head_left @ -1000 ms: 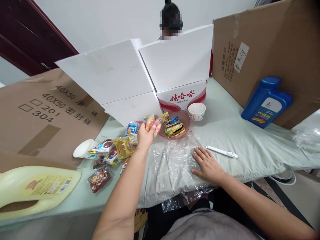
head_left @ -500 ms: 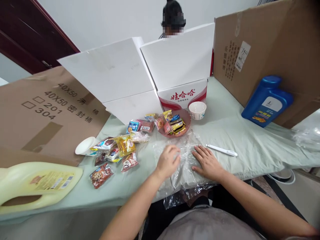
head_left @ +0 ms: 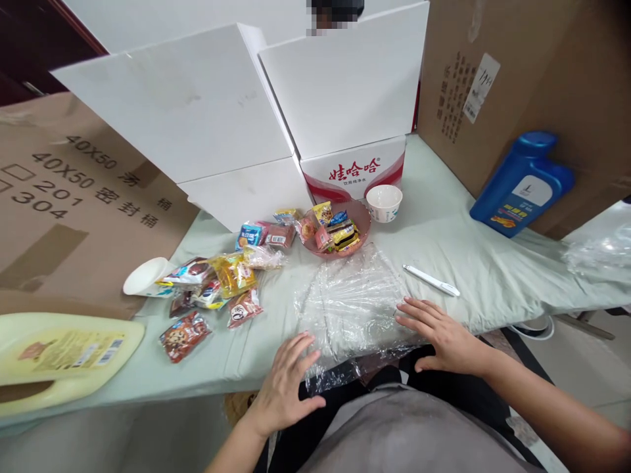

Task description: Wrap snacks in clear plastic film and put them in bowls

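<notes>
A clear plastic sheet or bag [head_left: 352, 302] lies spread on the cloth, its near part hanging over the table's front edge. My left hand [head_left: 290, 381] is at the sheet's near left, fingers apart, holding nothing. On the other side my right hand [head_left: 441, 335] stretches its fingers at the sheet's right border, thumb apart; whether the fingertips touch the plastic I cannot tell. Beyond the sheet sits a reddish clear bowl [head_left: 362, 246] with several wrapped snacks [head_left: 345, 234]. A white utility-knife-like tool [head_left: 431, 280] lies just beyond my right hand.
Several packaged snacks [head_left: 234, 276] lie left, near a tipped white paper bowl [head_left: 145, 277]. Another paper bowl [head_left: 384, 203] stands upright behind. A yellow jug [head_left: 73, 358] and blue bottle [head_left: 525, 184] flank the table. White boxes [head_left: 345, 92] and brown cartons [head_left: 517, 79] border it; a person is behind.
My left hand has drawn back toward me and left, its fingers spreading. My right hand has moved right and nearer, off the sheet's middle. The view has tilted down.
</notes>
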Motion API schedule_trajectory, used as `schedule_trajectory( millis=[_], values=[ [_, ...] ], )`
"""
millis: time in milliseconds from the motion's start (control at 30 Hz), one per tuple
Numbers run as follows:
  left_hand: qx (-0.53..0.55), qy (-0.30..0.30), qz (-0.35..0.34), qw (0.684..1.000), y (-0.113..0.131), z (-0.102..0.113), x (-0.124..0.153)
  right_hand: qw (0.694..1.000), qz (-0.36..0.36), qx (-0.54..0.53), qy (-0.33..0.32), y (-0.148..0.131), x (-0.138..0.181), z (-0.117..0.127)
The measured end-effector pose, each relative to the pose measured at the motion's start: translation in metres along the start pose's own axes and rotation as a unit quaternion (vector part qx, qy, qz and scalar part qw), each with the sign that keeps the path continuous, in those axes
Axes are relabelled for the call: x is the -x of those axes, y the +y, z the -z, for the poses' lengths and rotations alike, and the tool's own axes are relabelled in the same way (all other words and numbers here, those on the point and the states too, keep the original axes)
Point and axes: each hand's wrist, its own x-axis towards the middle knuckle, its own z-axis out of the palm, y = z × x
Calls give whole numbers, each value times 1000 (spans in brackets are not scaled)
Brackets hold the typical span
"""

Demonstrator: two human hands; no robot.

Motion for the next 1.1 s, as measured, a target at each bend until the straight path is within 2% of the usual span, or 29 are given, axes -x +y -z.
schedule_trajectory(
  millis=[100, 167, 233, 300, 367, 500, 567, 633, 800, 900, 967, 1033, 1067, 1100],
  values=[
    [-7, -21, 0, 1000, 8, -4, 5, 1000, -14, -14, 21, -4, 3, -7],
    [51, -2, 28, 998, 8, -4, 3, 997, -13, -56, 45, -8, 1, -6],
    [146, 24, 97, 984, 5, -2, -3, 989, 0, -132, 59, -12, -2, -2],
    [210, 55, 192, 957, 2, -1, -11, 974, -17, -215, 70, -14, -5, 3],
    [223, 89, 269, 933, -2, -3, -23, 957, -76, -265, 92, -14, -12, 4],
    [209, 145, 351, 901, -16, -13, -55, 921, -212, -273, 181, -5, -39, -6],
    [181, 145, 384, 894, -24, -19, -73, 905, -255, -266, 214, 3, -56, -10],
    [114, 134, 408, 896, -32, -25, -88, 906, -283, -223, 223, 10, -73, -14],
    [-36, 138, 385, 912, -41, -42, -103, 932, -321, -14, 166, 20, -94, -24],
    [-75, 151, 376, 911, -39, -41, -101, 931, -335, 29, 140, 18, -95, -22],
    [-110, 198, 363, 904, -34, -33, -99, 930, -326, 49, 164, 12, -94, -15],
    [-141, 261, 317, 901, -26, -24, -99, 932, -285, 77, 212, 3, -93, -5],
    [-143, 273, 281, 909, -21, -21, -100, 936, -253, 87, 229, -1, -94, -2],
    [-133, 262, 237, 926, -16, -20, -102, 945, -212, 91, 233, -6, -96, -2]
  ],
)
